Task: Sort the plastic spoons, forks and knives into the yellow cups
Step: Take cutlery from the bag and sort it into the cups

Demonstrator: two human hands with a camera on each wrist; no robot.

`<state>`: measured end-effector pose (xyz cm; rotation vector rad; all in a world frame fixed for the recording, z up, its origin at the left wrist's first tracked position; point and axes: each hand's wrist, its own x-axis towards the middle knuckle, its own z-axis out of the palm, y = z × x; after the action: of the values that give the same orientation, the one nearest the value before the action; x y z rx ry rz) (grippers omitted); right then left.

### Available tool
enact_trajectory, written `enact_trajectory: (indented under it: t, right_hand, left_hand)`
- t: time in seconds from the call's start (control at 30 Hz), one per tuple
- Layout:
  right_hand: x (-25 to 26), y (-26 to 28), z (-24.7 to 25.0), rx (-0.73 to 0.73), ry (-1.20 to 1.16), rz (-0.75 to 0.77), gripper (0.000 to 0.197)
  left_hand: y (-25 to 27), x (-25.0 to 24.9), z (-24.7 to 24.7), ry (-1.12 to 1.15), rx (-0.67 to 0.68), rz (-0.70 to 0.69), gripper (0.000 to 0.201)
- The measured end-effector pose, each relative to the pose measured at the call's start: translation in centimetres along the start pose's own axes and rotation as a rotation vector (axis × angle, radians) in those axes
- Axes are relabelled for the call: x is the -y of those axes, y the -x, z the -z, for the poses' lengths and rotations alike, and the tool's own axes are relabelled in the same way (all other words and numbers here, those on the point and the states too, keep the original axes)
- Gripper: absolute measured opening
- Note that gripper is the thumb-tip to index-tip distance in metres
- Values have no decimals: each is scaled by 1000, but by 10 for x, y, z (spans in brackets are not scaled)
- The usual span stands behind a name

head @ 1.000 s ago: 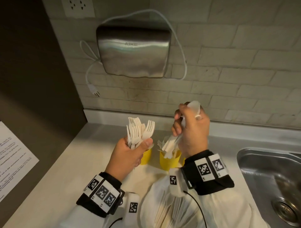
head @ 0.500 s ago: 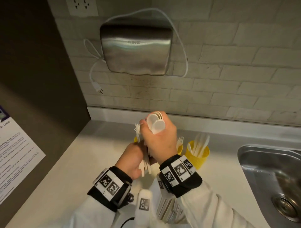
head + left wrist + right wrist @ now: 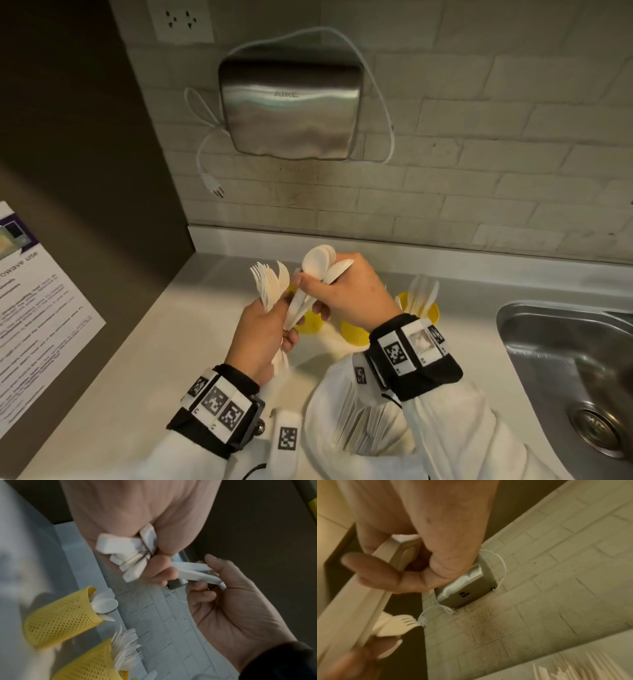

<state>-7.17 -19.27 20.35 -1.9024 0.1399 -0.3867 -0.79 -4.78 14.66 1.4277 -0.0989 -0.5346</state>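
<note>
Right, both hands are up over the counter [image 3: 205, 308] and both are full. The left hand [image 3: 262, 337] has its grip wrapped round a bunch of white forks [image 3: 270, 284], tines fanned upward. The right hand [image 3: 346, 294] is closed round a bundle of spoons [image 3: 322, 262], bowls up, handles angling down to touch the left hand's fingers.

Behind the hands stand the yellow cups [image 3: 356, 334], perforated mesh. From the left wrist view, one cup [image 3: 63, 618] carries spoons [image 3: 104, 603], and the cup beside it [image 3: 92, 662] bristles with forks [image 3: 125, 646]. In the head view, the rightmost cup [image 3: 430, 310] holds slim white pieces [image 3: 423, 291]; which kind, I cannot tell. The hands cover much of the other cups there.

Nearer the body, a white bag [image 3: 356, 421] lies on the counter with more white handles inside. A steel sink [image 3: 565, 370] sits to the right, a hand dryer [image 3: 289, 109] hangs on the tiled wall with its plug [image 3: 214, 186] dangling, and a printed notice [image 3: 37, 308] lies far left.
</note>
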Motion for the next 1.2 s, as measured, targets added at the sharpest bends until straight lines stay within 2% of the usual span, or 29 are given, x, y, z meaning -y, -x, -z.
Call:
enact_trajectory:
  t: [0.17,0.27,0.37,0.5,0.73,0.87,1.03,1.2]
  right_hand:
    - [-11,-19,20,-273,-121,-86,36]
    - [-24,-37,24,-404,-50,-98,39]
    - [-40,-56,11,-470,50,-127,37]
    - [-65,-76,-21,-434,180,-176,34]
    - [-107,-102,-53,-333,415,-227,21]
    - [-120,-103,-57,-225,523,-242,40]
    - [-128,-102,-56,-216,606,-128,66]
    - [-121,-96,-58,-183,906,-54,55]
  left_hand:
    - [4,4,19,-53,-127,-106,13]
    - [4,3,26,-28,-148,-122,12]
    - [8,5,25,-1,-117,-120,17]
    - [9,5,21,-38,-49,-147,16]
    - [0,-2,22,-125,-47,-204,19]
    - [-5,-4,21,-154,-49,-205,22]
    - [-7,-2,20,-214,-40,-230,23]
    - [-9,-5,17,-230,-27,-235,27]
